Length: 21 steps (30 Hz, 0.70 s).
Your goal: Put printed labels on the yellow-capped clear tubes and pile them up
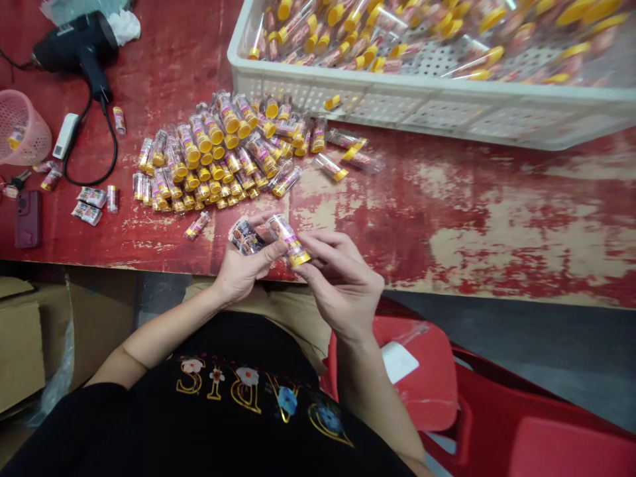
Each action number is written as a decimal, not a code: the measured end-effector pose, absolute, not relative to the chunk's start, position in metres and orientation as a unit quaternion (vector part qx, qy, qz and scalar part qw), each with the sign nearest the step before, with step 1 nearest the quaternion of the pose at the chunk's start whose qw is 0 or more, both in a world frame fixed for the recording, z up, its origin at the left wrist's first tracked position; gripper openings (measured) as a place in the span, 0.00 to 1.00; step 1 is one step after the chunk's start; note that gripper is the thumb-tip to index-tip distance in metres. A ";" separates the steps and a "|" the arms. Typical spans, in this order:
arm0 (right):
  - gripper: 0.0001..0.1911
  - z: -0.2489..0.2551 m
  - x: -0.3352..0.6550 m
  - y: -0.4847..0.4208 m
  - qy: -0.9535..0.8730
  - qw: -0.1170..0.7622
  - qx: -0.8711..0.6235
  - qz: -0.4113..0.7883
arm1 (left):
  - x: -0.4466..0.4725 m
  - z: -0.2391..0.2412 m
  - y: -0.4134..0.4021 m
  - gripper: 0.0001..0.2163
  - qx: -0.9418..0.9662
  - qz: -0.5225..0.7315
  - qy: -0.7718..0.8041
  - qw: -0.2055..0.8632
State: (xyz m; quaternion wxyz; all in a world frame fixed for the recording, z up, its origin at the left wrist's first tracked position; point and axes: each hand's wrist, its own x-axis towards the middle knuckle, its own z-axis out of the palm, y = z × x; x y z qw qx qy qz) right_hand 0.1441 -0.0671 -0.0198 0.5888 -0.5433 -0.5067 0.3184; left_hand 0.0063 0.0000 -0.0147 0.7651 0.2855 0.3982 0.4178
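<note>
Just over the table's front edge, my right hand (348,285) pinches the yellow-capped end of a small clear tube (284,233) with a printed wrap. My left hand (243,268) is closed around a small bundle of dark printed plastic sleeves (246,237), and its thumb lies against the tube's side. The tube is tilted, cap toward me. Beyond both hands lies a large pile of similar capped tubes (213,149), caps mostly facing me. A single tube (197,225) rests apart in front of the pile.
A white perforated crate (422,109) of yellow-capped tubes stands at the back right. To the left are a black heat gun (82,50) with its cord, a pink basket (34,126), a phone (28,218) and sleeve bundles (90,205). A red chair (417,371) stands beside me.
</note>
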 end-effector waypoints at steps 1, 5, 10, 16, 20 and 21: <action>0.22 -0.019 0.144 -0.065 -0.515 0.588 -0.540 0.313 | 0.005 -0.016 0.000 0.27 0.298 0.412 0.394 0.765; 0.23 -0.016 0.138 -0.062 -0.522 0.598 -0.547 0.264 | 0.001 -0.016 -0.001 0.28 0.310 0.411 0.397 0.760; 0.22 -0.017 0.130 -0.060 -0.502 0.607 -0.583 0.198 | 0.001 -0.015 0.000 0.31 0.310 0.416 0.400 0.756; 0.17 -0.021 0.123 -0.049 -0.477 0.610 -0.591 0.226 | 0.000 -0.015 0.009 0.29 0.291 0.435 0.406 0.749; 0.11 -0.038 0.131 -0.001 -0.399 0.659 -0.587 0.249 | -0.002 -0.014 0.021 0.25 0.209 0.457 0.416 0.758; 0.11 -0.045 0.136 0.020 -0.395 0.673 -0.583 0.228 | -0.003 -0.015 0.024 0.23 0.183 0.457 0.420 0.763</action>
